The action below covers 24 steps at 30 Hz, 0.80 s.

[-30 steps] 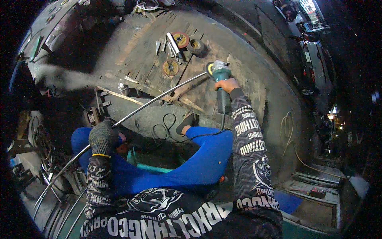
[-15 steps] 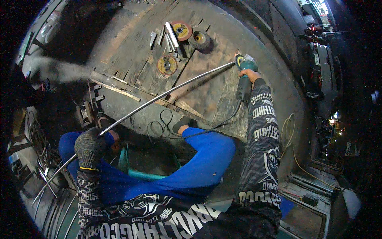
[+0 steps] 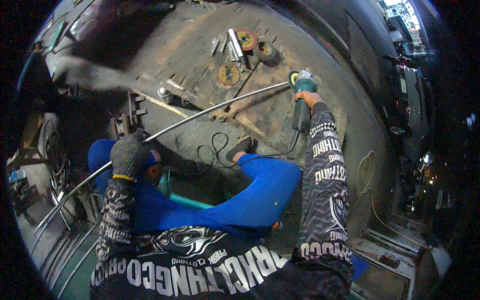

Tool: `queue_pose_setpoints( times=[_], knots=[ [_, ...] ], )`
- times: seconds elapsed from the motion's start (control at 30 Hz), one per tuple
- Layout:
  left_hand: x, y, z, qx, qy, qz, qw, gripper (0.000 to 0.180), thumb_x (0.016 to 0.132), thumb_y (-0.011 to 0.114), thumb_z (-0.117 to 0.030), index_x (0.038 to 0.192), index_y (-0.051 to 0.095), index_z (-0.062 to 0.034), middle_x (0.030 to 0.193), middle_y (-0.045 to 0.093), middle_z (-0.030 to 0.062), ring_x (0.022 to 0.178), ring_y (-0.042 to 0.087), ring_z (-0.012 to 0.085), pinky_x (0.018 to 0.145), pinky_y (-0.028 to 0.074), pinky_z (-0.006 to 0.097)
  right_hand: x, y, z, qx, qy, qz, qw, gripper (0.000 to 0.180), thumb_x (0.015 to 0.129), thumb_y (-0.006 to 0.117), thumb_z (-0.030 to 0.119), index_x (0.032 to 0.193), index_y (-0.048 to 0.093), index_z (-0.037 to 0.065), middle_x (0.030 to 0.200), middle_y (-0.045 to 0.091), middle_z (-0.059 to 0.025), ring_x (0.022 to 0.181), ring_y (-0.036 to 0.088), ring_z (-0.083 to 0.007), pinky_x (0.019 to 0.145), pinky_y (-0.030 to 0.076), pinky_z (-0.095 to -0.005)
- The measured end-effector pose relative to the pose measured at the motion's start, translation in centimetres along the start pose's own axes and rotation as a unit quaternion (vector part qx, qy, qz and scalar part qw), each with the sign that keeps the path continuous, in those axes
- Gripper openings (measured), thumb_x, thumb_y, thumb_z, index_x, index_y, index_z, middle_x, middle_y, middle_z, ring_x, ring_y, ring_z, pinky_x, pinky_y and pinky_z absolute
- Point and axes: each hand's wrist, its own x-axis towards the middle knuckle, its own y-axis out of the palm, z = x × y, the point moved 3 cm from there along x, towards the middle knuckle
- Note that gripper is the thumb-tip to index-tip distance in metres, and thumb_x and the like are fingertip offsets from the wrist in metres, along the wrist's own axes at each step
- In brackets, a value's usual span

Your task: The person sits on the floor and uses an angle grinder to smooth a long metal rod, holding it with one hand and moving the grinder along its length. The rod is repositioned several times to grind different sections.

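Note:
My left hand (image 3: pixel 129 155), in a dark grey knitted glove with a yellow cuff edge, is closed round a long, thin metal rod (image 3: pixel 220 105). The rod slants from the lower left up to the right, above the wooden boards. My bare right hand (image 3: pixel 310 99) grips a teal and black angle grinder (image 3: pixel 301 117) by its body. The grinder's disc, with a yellow centre, is at the rod's far right end; whether they touch is too small to tell. From the grinder's lower end a black cord (image 3: pixel 277 156) runs back toward my foot.
On the boards lie two loose discs, the nearer one (image 3: pixel 228 74) yellowish, a cup-shaped wheel (image 3: pixel 266 50) and several cut metal pieces (image 3: pixel 234 46). A pale round-topped object (image 3: pixel 163 93) stands by a wooden strip (image 3: pixel 159 104). Coiled hose (image 3: pixel 366 172) lies at the right.
The grinder and the rod's end have shifted left relative to the loose discs and wheel. The whole view has shifted slightly. A pale round-topped object now shows by the wooden strip.

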Motion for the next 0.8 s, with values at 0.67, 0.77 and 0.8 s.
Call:
queue_pose_setpoints(
  times=[0.67,0.77,0.8],
  knots=[
    [5.0,2.7,-2.3,-0.021,0.017,0.027,0.999,0.032,0.082,0.056,-0.032,0.091,0.073,-0.0075,0.095,0.069,0.0196,0.089,0.068,0.0372,0.079,0.055,0.047,-18.8,14.1,14.3,-0.115,-0.116,0.037,0.986,0.070,0.050,0.084,0.033,0.103,0.065,-0.009,0.107,0.067,-0.0247,0.100,0.066,-0.0350,0.086,0.052,-0.0392],
    [5.8,3.1,-2.5,-0.024,0.016,0.042,0.999,0.033,0.084,0.055,-0.035,0.093,0.072,-0.0083,0.097,0.069,0.0191,0.091,0.067,0.0374,0.080,0.054,0.048,-21.0,15.8,16.3,-0.100,-0.141,0.051,0.984,0.071,0.051,0.085,0.031,0.103,0.063,-0.012,0.109,0.065,-0.0276,0.101,0.065,-0.0369,0.087,0.052,-0.0394],
    [5.9,3.1,-2.7,-0.019,0.019,0.040,0.999,0.035,0.086,0.053,-0.038,0.093,0.072,-0.0087,0.097,0.069,0.0193,0.091,0.067,0.0378,0.081,0.053,0.049,-21.6,16.5,17.1,-0.104,-0.143,0.039,0.983,0.070,0.051,0.085,0.031,0.102,0.064,-0.011,0.109,0.065,-0.0275,0.101,0.065,-0.0369,0.087,0.052,-0.0394]
  ],
)
